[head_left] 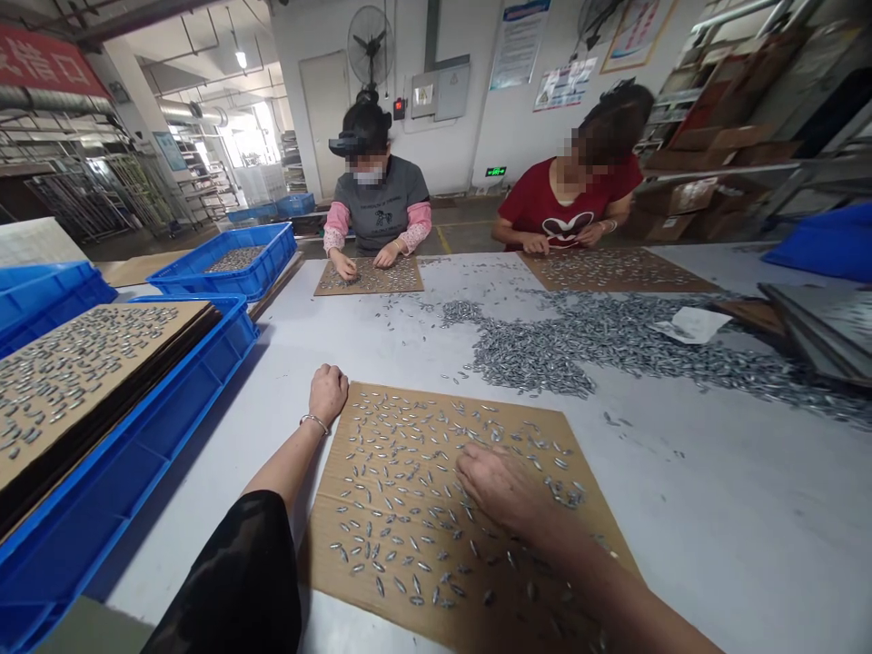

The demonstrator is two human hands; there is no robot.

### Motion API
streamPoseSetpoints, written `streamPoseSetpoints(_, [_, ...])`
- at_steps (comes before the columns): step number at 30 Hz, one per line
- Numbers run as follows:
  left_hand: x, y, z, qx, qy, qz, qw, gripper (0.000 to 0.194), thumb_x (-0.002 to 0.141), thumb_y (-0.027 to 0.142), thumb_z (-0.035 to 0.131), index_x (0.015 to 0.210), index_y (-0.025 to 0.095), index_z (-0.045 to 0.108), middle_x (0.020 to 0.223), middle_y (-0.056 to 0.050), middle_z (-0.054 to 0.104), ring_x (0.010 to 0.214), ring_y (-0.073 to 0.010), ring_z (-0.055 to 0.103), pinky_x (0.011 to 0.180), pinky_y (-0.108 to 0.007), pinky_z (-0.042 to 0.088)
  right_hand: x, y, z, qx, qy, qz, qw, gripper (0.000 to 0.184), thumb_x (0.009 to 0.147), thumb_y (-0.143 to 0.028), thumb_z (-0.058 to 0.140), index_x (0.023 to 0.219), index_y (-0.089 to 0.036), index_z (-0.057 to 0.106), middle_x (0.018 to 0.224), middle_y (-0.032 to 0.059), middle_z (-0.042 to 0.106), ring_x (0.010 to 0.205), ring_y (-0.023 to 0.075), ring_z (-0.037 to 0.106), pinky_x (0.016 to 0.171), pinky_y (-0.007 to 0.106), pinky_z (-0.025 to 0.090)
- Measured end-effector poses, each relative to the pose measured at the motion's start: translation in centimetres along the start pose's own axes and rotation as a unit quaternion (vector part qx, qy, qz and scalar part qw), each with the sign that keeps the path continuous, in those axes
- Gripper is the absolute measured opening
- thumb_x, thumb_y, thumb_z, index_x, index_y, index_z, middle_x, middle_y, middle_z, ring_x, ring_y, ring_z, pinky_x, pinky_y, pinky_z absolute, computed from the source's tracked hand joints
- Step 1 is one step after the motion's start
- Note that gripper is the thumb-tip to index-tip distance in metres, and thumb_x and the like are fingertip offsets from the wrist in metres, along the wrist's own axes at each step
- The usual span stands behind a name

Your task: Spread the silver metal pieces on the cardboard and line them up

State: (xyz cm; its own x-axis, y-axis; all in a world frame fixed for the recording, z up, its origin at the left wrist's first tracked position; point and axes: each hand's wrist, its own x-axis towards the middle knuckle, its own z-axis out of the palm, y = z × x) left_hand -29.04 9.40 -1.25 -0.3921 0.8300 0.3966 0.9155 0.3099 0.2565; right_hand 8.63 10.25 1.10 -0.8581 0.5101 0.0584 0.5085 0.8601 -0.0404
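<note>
Head view: the left hand (329,394), fingers curled, rests at the upper-left corner of a cardboard sheet (325,522), lower centre of frame; grip on the edge cannot be determined. The right hand (496,486), fingers bent and close together, is over small metal pieces (380,587) spread across the sheet; whether it holds one cannot be determined. A heap of similar pieces (528,356) lies right of centre.

palm of right hand (496,486) hidden, cardboard sheet (322,556) cropped below
</note>
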Motion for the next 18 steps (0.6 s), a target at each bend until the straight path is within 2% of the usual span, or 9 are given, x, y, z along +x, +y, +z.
streamPoseSetpoints(6, [0.0, 0.0, 0.2, -0.001, -0.003, -0.001, 1.0, 0.016, 0.097, 0.023, 0.048, 0.089, 0.021, 0.062, 0.097, -0.012, 0.062, 0.1, -0.0285, 0.058, 0.092, -0.042, 0.046, -1.0, -0.6, 0.2, 0.026, 0.012, 0.017, 0.999, 0.029, 0.101, -0.019, 0.045, 0.079, -0.021, 0.063, 0.083, 0.0047, 0.066, 0.075, 0.0178, 0.058, 0.071, 0.031, 0.032])
streamPoseSetpoints(12, [-0.1, 0.1, 0.0, 0.001, -0.003, -0.003, 1.0, 0.015, 0.096, 0.022, 0.049, 0.088, 0.021, 0.062, 0.097, -0.011, 0.062, 0.099, -0.0281, 0.058, 0.092, -0.041, 0.047, -0.4, -2.2, -1.2, 0.069, -0.045, 0.069, 0.994, 0.026, 0.098, -0.012, 0.041, 0.081, -0.02, 0.06, 0.086, 0.0061, 0.068, 0.078, 0.0178, 0.059, 0.071, 0.03, 0.032])
streamPoseSetpoints(18, [-0.2, 0.2, 0.0, 0.004, -0.003, -0.008, 1.0, 0.014, 0.096, 0.021, 0.05, 0.089, 0.021, 0.061, 0.099, -0.012, 0.063, 0.099, -0.0281, 0.058, 0.092, -0.04, 0.047, 1.4, -3.3, -2.5, 0.114, -0.078, 0.079, 0.987, 0.032, 0.102, -0.018, 0.037, 0.081, -0.021, 0.06, 0.09, 0.0063, 0.068, 0.081, 0.0178, 0.058, 0.072, 0.029, 0.034])
